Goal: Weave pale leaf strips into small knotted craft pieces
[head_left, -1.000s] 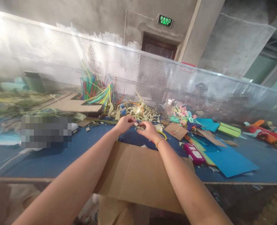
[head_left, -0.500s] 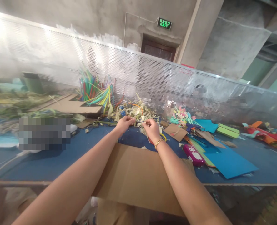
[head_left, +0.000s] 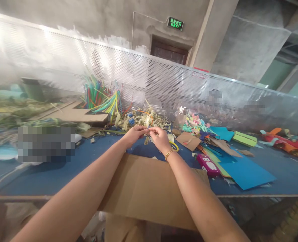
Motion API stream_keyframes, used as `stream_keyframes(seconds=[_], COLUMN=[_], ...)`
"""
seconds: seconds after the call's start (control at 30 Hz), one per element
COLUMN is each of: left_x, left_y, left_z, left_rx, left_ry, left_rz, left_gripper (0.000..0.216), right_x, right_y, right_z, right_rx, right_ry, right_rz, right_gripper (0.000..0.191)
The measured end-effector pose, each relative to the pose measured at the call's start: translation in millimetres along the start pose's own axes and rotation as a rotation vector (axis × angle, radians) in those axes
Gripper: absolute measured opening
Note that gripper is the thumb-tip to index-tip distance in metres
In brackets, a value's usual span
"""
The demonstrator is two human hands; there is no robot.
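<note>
Pile of strips (head_left: 157,118): dry, leaf-like, rough. Cardboard sheet (head_left: 151,188): matt, faintly creased. Screen (head_left: 128,74): perforated metal, shiny. Table (head_left: 96,173): matt top. Bottle (head_left: 180,119): clear, glass or plastic unclear; cap (head_left: 183,110) glossy, metallic. Blue sheet (head_left: 247,174): smooth paper or card. Wall (head_left: 194,20): rough concrete.

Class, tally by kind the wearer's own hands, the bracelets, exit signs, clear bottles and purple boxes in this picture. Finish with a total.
Hands: 2 (left hand, right hand)
Bracelet: 1
Exit sign: 1
Clear bottle: 1
Purple box: 1
Total: 6
</note>
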State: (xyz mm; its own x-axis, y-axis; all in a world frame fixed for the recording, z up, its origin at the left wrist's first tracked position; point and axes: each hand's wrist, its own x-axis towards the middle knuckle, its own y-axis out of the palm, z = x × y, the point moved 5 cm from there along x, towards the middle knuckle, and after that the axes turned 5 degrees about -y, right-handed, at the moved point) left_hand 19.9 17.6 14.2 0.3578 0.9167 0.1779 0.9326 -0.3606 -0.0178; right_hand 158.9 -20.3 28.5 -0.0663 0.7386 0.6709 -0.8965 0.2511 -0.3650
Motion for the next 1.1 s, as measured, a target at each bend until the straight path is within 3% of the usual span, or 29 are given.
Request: stream_keyframes(seconds=[0.2,0.3,0.4,0.53,0.77,0.87,1.1], left_x=[-4,-7,-8,-9,-10,-10,-13], left_y=[3,5,6,6,8,10,15], left_z=[-2,-3,-2,1,8,4,-1], left_rx=[0.008,-0.027,-0.07,-0.122,-0.383,-0.395,-0.277], left_ry=[-0.059,-0.083,-0.101,-0.156,-0.343,-0.281,-0.167], left_rz=[0.026,0.065,0.078,0.096,0.16,0.205,0.227], left_gripper=[0.036,0.033,0.029,0.026,0.024,0.015,0.022], right_x=[3,4,3,3,4,4,5], right_y=[-15,-10,-3,-6,-15,-15,-18], right_z=[0,-4,-4,2,4,7,11], right_rx=[-0.189,-0.148,-0.067,-0.032,0.015,0.05,-0.073], right_ry=[-0.114,-0.072,-0.032,-0.068,-0.011,-0.02,-0.12], right_rz=[-0.164,-0.064,0.021,-0.03,-0.088,-0.103,-0.129], right_gripper=[0.024,0.027,0.019,0.009,0.012,0.011,0.008])
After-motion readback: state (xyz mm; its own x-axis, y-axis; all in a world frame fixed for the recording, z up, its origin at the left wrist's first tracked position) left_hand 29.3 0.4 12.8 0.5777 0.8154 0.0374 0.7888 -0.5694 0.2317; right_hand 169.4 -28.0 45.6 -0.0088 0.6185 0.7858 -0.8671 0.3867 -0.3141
